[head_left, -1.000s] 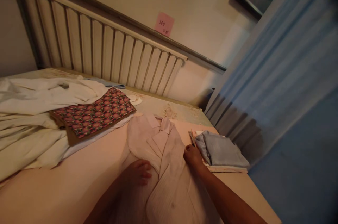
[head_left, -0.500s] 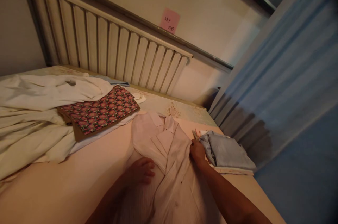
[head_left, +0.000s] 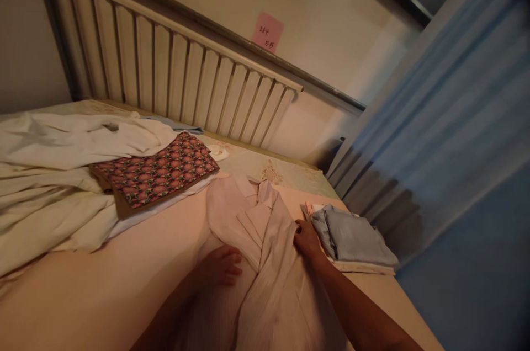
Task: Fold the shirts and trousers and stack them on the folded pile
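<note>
A pale pink collared shirt [head_left: 265, 262] lies in front of me with its collar toward the wall and its sleeves folded in over the front. My left hand [head_left: 219, 266] rests over the left part of the shirt, its fingers loosely bent and apart, holding nothing. At the garment's right edge, below the shoulder, my right hand [head_left: 307, 238] has its fingers closed on the fabric. Just beyond that hand sits a folded grey-blue garment [head_left: 360, 235] on top of a small stack.
To the left, cream cloth [head_left: 62, 207] lies heaped beside a folded red floral-patterned cloth [head_left: 165, 171]. A slatted radiator [head_left: 178, 64] runs along the wall behind the bed [head_left: 136, 279]. Blue curtains [head_left: 447, 136] hang at the right.
My right hand has shifted slightly left along with the shirt's right edge, drawing that edge inward a little. My left hand has hardly moved.
</note>
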Available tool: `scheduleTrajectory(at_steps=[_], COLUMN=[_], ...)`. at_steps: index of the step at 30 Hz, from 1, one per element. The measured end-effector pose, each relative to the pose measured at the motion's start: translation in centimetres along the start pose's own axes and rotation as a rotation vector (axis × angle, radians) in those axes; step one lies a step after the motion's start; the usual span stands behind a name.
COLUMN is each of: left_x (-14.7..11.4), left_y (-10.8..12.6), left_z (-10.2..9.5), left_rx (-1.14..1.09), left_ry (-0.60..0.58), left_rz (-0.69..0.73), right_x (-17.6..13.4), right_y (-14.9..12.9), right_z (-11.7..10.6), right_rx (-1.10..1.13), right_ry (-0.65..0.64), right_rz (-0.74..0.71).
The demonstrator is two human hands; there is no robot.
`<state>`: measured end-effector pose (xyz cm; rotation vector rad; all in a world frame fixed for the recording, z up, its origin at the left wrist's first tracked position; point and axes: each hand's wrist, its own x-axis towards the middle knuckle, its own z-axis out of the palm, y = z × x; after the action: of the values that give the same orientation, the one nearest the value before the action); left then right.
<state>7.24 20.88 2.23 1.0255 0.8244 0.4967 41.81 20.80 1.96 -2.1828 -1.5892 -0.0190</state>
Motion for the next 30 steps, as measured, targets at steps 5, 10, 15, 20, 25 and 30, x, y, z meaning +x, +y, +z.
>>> scheduleTrajectory(at_steps=[5,10,15,20,25,30], left_x=[0.4,0.9,1.1,1.2,1.3,1.4], left_y=[-0.4,-0.9,-1.3,-1.3,-1.4,-1.4], left_z=[-0.2,-0.4,-0.6,-0.6,-0.5,-0.5], left_rx=[0.016,-0.005,-0.021,-0.009,-0.019,0.004], left_ry=[-0.009,-0.006,-0.012,-0.008,-0.011,0.0], left_rz=[-0.015,-0.013,-0.013,-0.016,-0.025,-0.028], right_x=[-0.3,-0.2,-0.3,-0.7,-1.0,-1.1], right_y=[-0.1,0.4,1.0,1.0,1.0,1.5], right_z=[0.9,1.6,1.7,1.5,1.7,2.3], right_rx=[-0.07,-0.092,-0.084,-0.082,-0.084,-0.096], right_ry=[0.076,0.123,0.138,0.145,0.171,0.18], right_rz=[-0.022,-0.022,-0.027,-0.049,-0.067,-0.067])
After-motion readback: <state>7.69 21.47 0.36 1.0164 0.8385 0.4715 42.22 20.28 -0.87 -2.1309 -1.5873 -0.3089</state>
